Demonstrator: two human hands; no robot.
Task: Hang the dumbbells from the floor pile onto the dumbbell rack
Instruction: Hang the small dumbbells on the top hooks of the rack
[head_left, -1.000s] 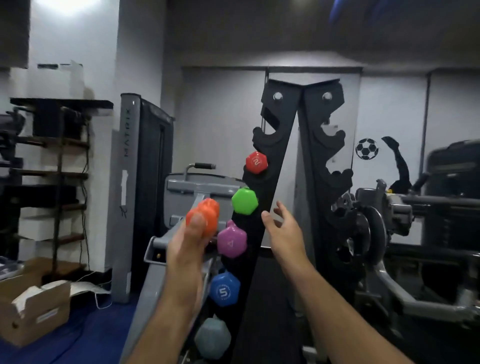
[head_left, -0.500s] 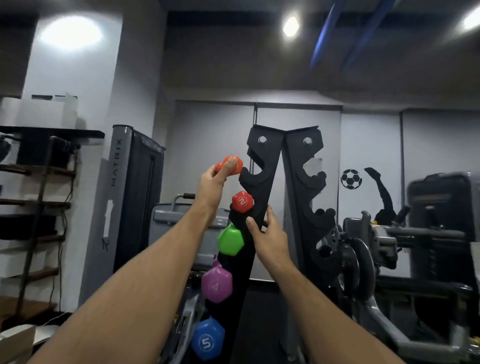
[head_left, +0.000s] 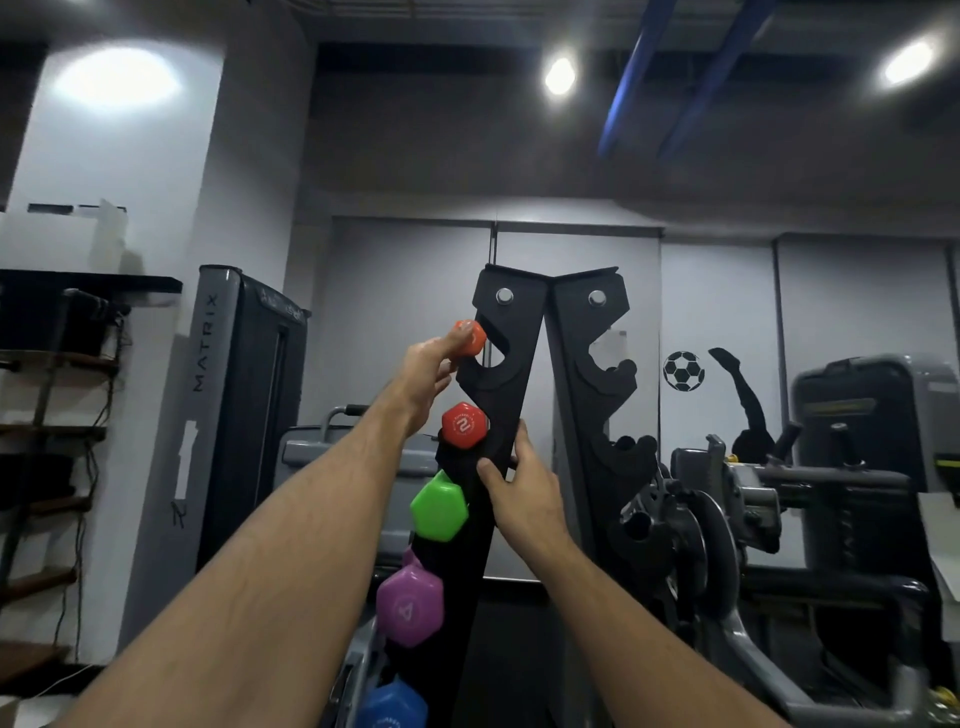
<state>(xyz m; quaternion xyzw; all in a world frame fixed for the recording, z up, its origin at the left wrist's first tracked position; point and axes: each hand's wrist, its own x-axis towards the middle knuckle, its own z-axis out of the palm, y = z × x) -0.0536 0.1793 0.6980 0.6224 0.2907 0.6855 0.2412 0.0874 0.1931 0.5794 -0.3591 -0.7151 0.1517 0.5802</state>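
The black A-frame dumbbell rack (head_left: 511, 332) stands straight ahead. My left hand (head_left: 426, 371) grips an orange dumbbell (head_left: 471, 338) and holds it at the mouth of the top slot on the rack's left upright. My right hand (head_left: 519, 483) grips the edge of that upright lower down, thumb on the front face. Below the top slot hang a red dumbbell (head_left: 464, 425), a green one (head_left: 439, 506), a purple one (head_left: 410, 605) and a blue one (head_left: 392, 706). The floor pile is out of view.
The rack's right upright (head_left: 597, 395) shows bare hooks. A grey Matrix machine (head_left: 244, 415) stands at left with dark shelves (head_left: 52, 364) beside it. A weight machine (head_left: 779, 493) fills the right side. A grey bench frame (head_left: 322, 452) sits behind the rack.
My left hand has carried the orange dumbbell up from chest height to the rack's top slot. My right hand has moved in and taken hold of the upright. My view has tilted upward.
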